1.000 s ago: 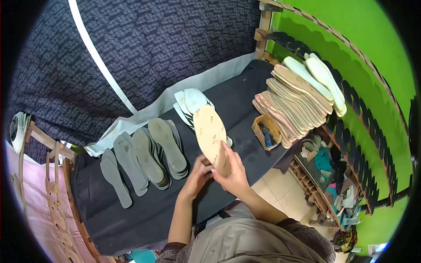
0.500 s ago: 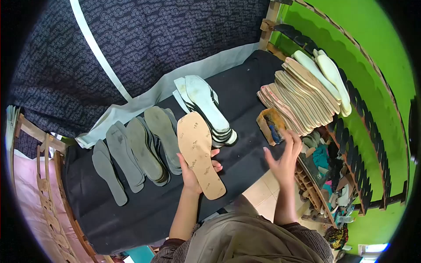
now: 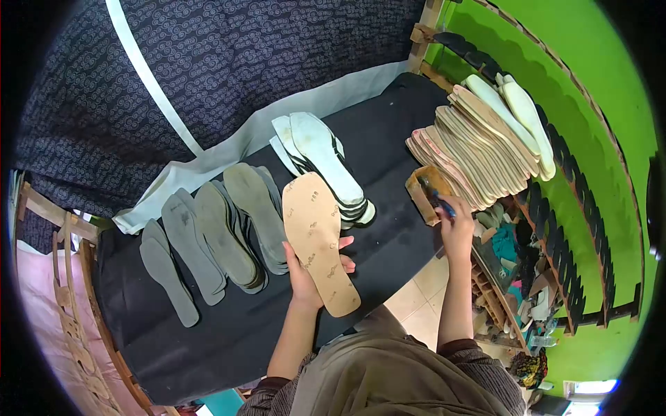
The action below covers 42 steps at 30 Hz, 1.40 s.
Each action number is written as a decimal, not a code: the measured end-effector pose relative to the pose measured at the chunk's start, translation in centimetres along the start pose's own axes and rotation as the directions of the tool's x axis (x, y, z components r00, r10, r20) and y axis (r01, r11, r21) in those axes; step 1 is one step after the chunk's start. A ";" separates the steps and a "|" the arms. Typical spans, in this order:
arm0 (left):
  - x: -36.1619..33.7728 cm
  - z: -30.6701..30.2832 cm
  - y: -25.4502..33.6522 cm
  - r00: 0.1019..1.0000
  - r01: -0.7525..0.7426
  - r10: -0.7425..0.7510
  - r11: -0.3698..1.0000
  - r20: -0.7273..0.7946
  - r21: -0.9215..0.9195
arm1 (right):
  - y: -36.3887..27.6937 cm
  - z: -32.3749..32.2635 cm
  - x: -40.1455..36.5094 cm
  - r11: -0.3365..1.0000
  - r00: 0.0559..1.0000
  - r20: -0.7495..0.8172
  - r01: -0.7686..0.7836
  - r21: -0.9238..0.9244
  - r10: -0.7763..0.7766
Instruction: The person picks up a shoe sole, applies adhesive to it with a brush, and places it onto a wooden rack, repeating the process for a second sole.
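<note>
My left hand is closed around a tan insole, its fingertips showing at the right edge. Small dark printed marks dot the insole's face, which is turned up to me. Over at the right, my right hand grips the blue handle of what looks like a brush. The brush's dark end rests inside a stained, amber-brown open container on the table's right side. Just behind the held insole lies a stack of white insoles with black layers beneath.
Several piles of grey soles spread over the left of the black-covered table. A long row of beige insoles leans beyond the container. Racks of black soles line the green wall, and a shelf of scraps stands below.
My right hand has gone from open fingers beside the container to gripping the blue handle. My left hand still holds the insole, in nearly the same place.
</note>
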<state>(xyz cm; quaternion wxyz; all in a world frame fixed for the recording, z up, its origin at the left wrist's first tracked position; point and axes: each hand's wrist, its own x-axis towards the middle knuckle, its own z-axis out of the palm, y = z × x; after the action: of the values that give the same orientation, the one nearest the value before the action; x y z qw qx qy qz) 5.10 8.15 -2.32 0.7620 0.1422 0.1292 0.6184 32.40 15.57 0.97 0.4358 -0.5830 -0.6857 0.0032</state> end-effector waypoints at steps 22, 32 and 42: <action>-0.6 0.8 -1.4 0.996 -0.042 0.060 0.966 -0.062 0.254 | -14.9 0.3 -0.9 0.759 0.857 -0.104 0.497 0.420 -0.504; -0.7 2.0 -1.1 0.979 -0.201 0.194 0.910 0.057 0.363 | -15.0 1.0 0.1 0.722 0.802 -0.118 0.582 0.375 -0.585; -0.6 1.5 -1.2 0.984 -0.165 0.179 0.889 0.008 0.428 | -15.3 0.6 -0.1 0.577 0.744 -0.059 0.564 0.591 -0.666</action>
<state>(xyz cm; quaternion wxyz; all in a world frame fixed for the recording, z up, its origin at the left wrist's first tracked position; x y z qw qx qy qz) 6.60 7.24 -1.32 0.6526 0.3066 0.2602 0.6422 19.82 10.90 8.44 0.5034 -0.1457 -0.8450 0.1069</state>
